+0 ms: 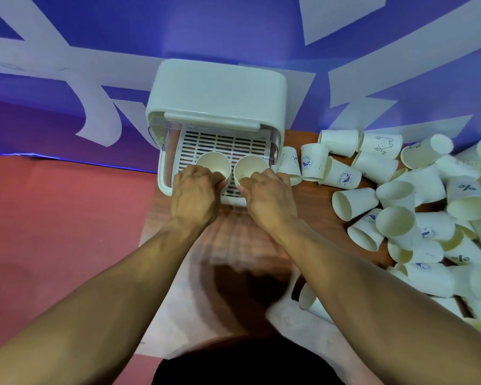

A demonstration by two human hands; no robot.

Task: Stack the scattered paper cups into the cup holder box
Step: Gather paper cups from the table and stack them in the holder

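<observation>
Hands first: left hand [195, 191] is curled round the near wall of one upright paper cup [212, 162], and right hand [267, 193] is wrapped the same way round a second cup [251, 165]. Both are clamped on, cup mouths up, with the two cups side by side and a narrow gap between the rims. Both cups sit over the slotted white tray [225, 141] at the open front of the cup holder box [215, 90]. Can't tell whether their bases rest on the tray or hang just above it, as the hands hide the lower walls. The box stands at the far end of the wooden table [311, 209], backed against a blue banner [95, 51]. The other cups lie in a loose pile [400, 207] on the table right of the box, mostly on their sides, the nearest ones just beside the box's right wall. Handling, as a judgement: thin paper, very light, walls soft and easily dented, the rolled rim the stiffest part. Best held lightly round the upper wall just under the rim, not squeezed mid-wall. Tipped cups will probably roll if nudged. Cups that nest crooked are likely to jam, so line up the mouths before pushing one into another.
</observation>
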